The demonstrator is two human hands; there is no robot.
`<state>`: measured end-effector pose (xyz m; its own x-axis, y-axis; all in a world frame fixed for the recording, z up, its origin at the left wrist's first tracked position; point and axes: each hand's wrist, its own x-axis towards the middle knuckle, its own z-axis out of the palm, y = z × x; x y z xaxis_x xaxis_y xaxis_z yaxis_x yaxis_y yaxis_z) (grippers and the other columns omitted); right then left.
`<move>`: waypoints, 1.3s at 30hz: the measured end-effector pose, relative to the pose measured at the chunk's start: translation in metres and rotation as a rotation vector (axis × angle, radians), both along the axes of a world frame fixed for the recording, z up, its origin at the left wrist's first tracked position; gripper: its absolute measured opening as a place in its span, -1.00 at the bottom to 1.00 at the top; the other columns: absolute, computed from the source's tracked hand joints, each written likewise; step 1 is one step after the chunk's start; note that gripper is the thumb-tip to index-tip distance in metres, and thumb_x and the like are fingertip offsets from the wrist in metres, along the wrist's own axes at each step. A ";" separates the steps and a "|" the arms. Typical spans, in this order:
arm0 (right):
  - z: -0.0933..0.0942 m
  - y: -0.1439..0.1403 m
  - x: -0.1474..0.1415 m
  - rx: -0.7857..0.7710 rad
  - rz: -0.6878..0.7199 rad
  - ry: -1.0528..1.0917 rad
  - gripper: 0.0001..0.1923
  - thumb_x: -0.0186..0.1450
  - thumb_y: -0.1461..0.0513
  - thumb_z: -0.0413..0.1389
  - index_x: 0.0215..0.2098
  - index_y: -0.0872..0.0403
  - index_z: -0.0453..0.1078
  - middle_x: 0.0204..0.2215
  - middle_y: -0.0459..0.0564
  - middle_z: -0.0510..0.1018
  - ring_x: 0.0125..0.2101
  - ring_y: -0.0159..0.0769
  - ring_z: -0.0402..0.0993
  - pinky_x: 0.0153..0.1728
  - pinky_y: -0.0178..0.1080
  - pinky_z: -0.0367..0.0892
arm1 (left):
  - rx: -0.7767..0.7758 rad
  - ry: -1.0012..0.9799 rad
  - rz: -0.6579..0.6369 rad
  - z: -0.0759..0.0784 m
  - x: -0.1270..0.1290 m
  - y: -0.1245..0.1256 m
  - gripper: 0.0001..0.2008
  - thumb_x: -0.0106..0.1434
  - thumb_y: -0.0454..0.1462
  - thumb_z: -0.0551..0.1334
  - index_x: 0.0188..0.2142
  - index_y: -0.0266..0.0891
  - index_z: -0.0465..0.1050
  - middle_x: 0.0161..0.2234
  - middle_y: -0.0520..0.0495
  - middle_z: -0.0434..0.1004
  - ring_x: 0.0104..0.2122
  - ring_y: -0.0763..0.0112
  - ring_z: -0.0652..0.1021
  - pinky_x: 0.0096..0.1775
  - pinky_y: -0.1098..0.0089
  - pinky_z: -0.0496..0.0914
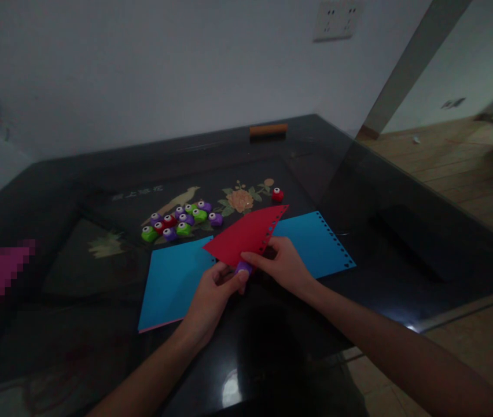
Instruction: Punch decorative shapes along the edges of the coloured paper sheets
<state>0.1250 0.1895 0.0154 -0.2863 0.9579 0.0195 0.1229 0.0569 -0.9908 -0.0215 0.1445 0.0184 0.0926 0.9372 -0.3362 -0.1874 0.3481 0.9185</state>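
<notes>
My left hand (pixel 214 292) is closed around a small purple craft hole punch (pixel 243 267), its thumb pressed on the near end. A red sheet of paper (pixel 244 233) is raised over the table, tilted, with its near edge at the punch. Punched holes run along the sheet's right edge. Thumb and fingers of my right hand (pixel 285 263) pinch the red sheet beside the punch; some fingertips are hidden behind it. Under and beyond the hands lie a blue sheet at left (pixel 172 284) and another blue sheet at right (pixel 311 240), which has holes down its right edge.
Several green, purple and red punches (pixel 181 220) cluster behind the left blue sheet. One red punch (pixel 277 195) stands apart. A brown tube-like object (pixel 268 131) lies by the wall on the dark glossy table (pixel 403 243). A pink pixelated patch shows at far left.
</notes>
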 end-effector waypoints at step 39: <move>-0.001 -0.003 -0.002 0.020 -0.022 0.018 -0.78 0.13 0.14 0.20 -0.31 0.12 0.47 -0.35 0.00 0.61 -0.35 -0.22 0.52 -0.35 -0.23 0.39 | -0.019 -0.022 0.007 0.002 0.000 -0.002 -0.78 0.01 -0.16 0.38 -0.42 -0.23 0.46 -0.59 0.11 0.36 -0.51 0.47 0.39 -0.37 0.46 0.26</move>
